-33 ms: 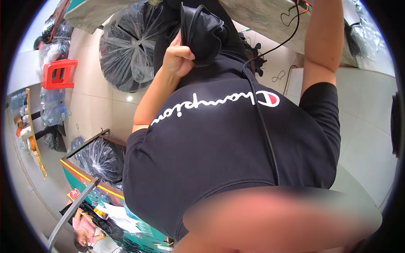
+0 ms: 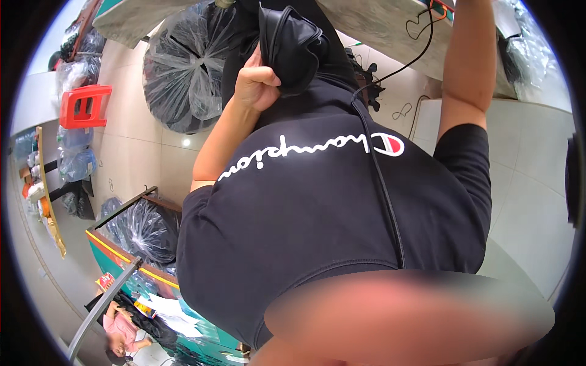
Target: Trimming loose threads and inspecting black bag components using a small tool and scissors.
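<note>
One hand shows plainly from where I'm standing: the left hand (image 2: 257,85), fingers curled closed around the edge of a soft black piece (image 2: 292,58) with piped seams. That piece is held up just right of the big round plastic-wrapped bundle (image 2: 183,91). Well to the bundle's right, the right arm (image 2: 467,67) stretches away; its right hand is out of my sight, so I can't tell its fingers' state. Left of the bundle stands a red stool (image 2: 68,111).
</note>
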{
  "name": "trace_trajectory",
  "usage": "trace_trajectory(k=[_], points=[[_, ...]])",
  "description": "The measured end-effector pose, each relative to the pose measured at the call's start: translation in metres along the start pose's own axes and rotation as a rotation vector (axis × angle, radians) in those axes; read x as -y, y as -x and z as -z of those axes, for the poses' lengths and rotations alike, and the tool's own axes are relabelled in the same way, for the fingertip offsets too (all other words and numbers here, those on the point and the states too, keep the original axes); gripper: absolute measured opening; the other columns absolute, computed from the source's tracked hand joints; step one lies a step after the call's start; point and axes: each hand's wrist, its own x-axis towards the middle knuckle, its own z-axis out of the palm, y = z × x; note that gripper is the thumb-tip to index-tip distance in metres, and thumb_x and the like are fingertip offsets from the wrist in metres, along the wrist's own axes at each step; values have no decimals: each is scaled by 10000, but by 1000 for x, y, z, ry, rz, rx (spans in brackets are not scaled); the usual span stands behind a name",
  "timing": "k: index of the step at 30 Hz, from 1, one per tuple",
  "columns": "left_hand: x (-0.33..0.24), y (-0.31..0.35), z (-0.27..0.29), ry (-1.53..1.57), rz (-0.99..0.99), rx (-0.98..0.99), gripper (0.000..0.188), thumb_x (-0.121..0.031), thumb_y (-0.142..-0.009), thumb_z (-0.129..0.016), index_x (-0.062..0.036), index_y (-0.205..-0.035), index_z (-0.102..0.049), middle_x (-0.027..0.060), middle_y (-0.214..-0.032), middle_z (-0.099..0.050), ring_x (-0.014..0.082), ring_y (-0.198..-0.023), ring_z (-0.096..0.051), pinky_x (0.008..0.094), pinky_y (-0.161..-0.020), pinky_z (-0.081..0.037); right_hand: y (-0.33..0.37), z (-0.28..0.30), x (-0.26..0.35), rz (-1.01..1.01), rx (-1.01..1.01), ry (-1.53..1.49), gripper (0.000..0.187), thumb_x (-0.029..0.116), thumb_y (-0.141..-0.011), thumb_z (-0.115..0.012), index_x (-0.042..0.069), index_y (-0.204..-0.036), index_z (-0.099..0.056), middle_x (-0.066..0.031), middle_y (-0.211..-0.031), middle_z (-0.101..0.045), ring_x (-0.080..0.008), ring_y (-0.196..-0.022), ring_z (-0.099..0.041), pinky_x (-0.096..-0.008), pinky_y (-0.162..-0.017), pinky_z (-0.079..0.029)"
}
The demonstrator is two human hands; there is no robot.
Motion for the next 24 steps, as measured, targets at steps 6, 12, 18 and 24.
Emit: trace_trajectory(k=[6,12,18,24], points=[[4,3,-12,16,-142,48,954,103,-505,-430,-34,-1444,-337,174,-1353,-505,316,-1298,-474,412,-1104,-377,66,-77,4,-51,178,-349,184,155,-878,-663,-9,-855,-583,-154,-814,-663,-200,-792,-661,-314,-662,-516],[1,11,-20,-106,-31,51,692,-513,-968,-454,-2,-1424,-360,139,-1362,-500,276,-1276,-485,401,-1072,-387,84,-133,69,326,-25,-735,274,84,-878,-707,-4,-793,-461,-154,-953,-683,-136,-759,-612,-250,-676,-495],[-4,-3,-31,-195,-240,-90,448,-365,-1020,-437,-13,-1290,-499,111,-1220,-607,213,-1127,-583,369,-1010,-439,80,-145,78,309,-289,-1334,459,488,-903,-597,46,-961,-487,-126,-1000,-597,-149,-842,-574,-267,-752,-477],[0,1,-40,-265,-401,-115,229,-203,-1014,-500,-34,-1152,-569,52,-1093,-636,137,-1020,-589,297,-900,-463,99,-143,83,191,-74,-1138,123,88,-911,-668,2,-947,-587,-42,-902,-602,-79,-772,-554,-211,-687,-448]])
